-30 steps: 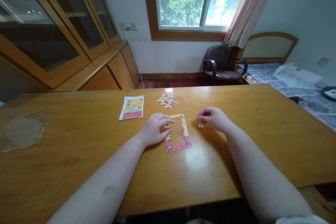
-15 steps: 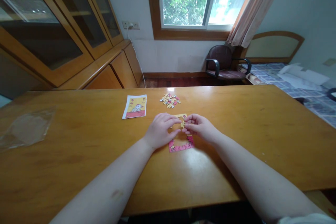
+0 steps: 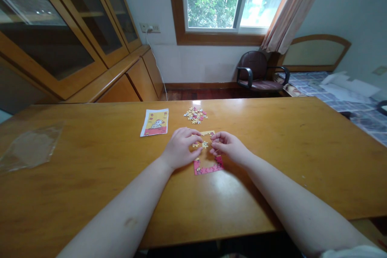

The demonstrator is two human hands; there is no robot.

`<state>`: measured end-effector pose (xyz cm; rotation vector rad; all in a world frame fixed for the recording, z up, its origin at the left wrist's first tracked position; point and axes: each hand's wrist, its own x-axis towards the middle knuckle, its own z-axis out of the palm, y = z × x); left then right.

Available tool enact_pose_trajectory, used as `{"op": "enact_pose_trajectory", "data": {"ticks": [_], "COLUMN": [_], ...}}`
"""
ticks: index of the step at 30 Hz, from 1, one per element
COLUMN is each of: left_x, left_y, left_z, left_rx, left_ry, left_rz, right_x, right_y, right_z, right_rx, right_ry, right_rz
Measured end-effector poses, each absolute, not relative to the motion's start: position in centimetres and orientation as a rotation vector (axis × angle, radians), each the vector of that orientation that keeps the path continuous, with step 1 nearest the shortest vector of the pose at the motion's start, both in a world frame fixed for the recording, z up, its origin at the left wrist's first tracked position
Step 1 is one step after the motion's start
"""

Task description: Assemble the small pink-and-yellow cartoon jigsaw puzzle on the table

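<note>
A small jigsaw frame [image 3: 208,166], yellow at the top and pink at the bottom with a hollow middle, lies on the wooden table [image 3: 90,157]. My left hand [image 3: 180,151] rests on its left edge, fingers curled over the border. My right hand [image 3: 229,148] lies over its right side, fingertips pinched by a small yellow puzzle piece [image 3: 205,144] inside the frame's upper part. The two hands almost touch above the frame.
A heap of loose puzzle pieces [image 3: 195,115] lies beyond the frame. A picture card [image 3: 155,122] sits to the left of it. A clear plastic bag [image 3: 28,147] lies at the far left. A chair [image 3: 256,73] and a bed [image 3: 341,92] stand behind the table.
My right hand came from the right of the frame onto its right side, carrying a piece. A yellow piece now shows inside the frame. My left hand stayed put.
</note>
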<state>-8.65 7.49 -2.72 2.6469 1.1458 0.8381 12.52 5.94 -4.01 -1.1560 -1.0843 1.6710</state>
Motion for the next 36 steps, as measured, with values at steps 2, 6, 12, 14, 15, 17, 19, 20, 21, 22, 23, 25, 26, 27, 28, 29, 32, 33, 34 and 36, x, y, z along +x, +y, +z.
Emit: {"op": "enact_pose_trajectory", "data": {"ticks": [2,6,12,14,15,17,19,20,21,22,23,25,26,27,28,29,32,33,34,36], "left_x": [-9.4,-10.7,-10.7,-10.6,-10.6,-10.5,-10.5,-10.5,-10.5,-10.5,-10.5,-10.5,-10.5,-10.5,-10.5,-10.5,-10.5,-10.5,-10.5,-10.5], "left_y": [7.9,8.8,9.0,8.9,8.9,8.8,8.8,8.8,8.9,8.9,8.9,8.9,8.9,8.9,8.9,8.9,8.9,8.9,8.9,8.9], "left_z": [-2.6,-2.6,-2.8,-2.7,-2.7,-2.7,-2.7,-2.7,-2.8,-2.8,-2.8,-2.9,-2.9,-2.9,-2.8,-2.8,-2.7,-2.8,-2.8,-2.9], "left_rx": [2.655,2.673,2.670,2.671,2.672,2.673,2.676,2.677,2.676,2.674,2.671,2.668,2.668,2.669,2.668,2.666,2.662,2.663,2.665,2.663], "left_ry": [1.162,1.168,1.165,1.155,1.153,1.152,1.156,1.156,1.155,1.155,1.154,1.154,1.154,1.154,1.156,1.158,1.166,1.166,1.164,1.157], "left_rz": [0.740,0.567,0.472,0.461,0.462,0.460,0.451,0.446,0.446,0.451,0.460,0.473,0.475,0.471,0.465,0.457,0.441,0.439,0.438,0.442], "right_x": [12.8,13.4,13.7,13.8,13.8,13.9,14.0,14.0,14.1,14.1,14.1,14.1,14.1,14.1,14.1,14.1,14.1,14.3,14.5,15.2], "right_y": [6.3,6.9,7.0,7.0,7.0,7.1,7.1,7.2,7.2,7.2,7.1,7.1,7.1,7.1,7.1,7.1,7.0,7.0,7.0,7.1], "right_z": [-4.3,-4.9,-5.1,-5.1,-5.0,-5.1,-5.1,-5.1,-5.1,-5.1,-5.0,-4.9,-4.9,-4.8,-4.7,-4.7,-4.5,-4.3,-4.1,-3.5], "right_rx": [-1.185,-1.201,-1.252,-1.259,-1.260,-1.258,-1.257,-1.259,-1.265,-1.273,-1.280,-1.288,-1.291,-1.295,-1.298,-1.301,-1.318,-1.338,-1.376,-1.508], "right_ry": [-1.099,-1.164,-1.263,-1.278,-1.284,-1.294,-1.299,-1.300,-1.300,-1.299,-1.299,-1.299,-1.298,-1.295,-1.295,-1.297,-1.350,-1.394,-1.457,-1.637], "right_rz": [1.607,1.503,1.427,1.416,1.411,1.400,1.395,1.393,1.391,1.388,1.386,1.384,1.384,1.383,1.382,1.376,1.301,1.246,1.174,0.980]}}
